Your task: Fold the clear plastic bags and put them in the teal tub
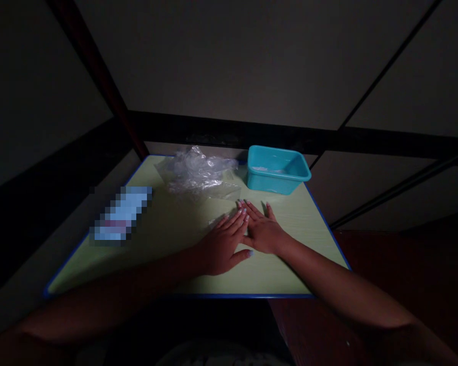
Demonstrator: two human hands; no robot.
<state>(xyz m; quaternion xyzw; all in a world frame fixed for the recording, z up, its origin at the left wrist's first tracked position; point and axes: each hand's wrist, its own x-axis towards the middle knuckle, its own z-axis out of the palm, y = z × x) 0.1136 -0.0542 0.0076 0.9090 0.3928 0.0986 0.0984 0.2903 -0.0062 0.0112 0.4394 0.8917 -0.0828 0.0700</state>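
Note:
My left hand [222,245] lies flat on the pale green table [168,239], palm down, fingers stretched out toward the far side. Beside it my right hand [262,230] also lies flat, fingers stretched, its fingertips touching those of the left. A thin clear plastic sheet [219,220] seems to lie under the left fingertips; the dim light makes it hard to tell. Neither hand grips anything.
A crumpled heap of clear plastic bags [196,172] sits at the far middle of the table. A teal plastic tub [278,169] stands at the far right corner. A blurred-out flat object [121,213] lies at the left. The table has a blue edge; the surroundings are dark.

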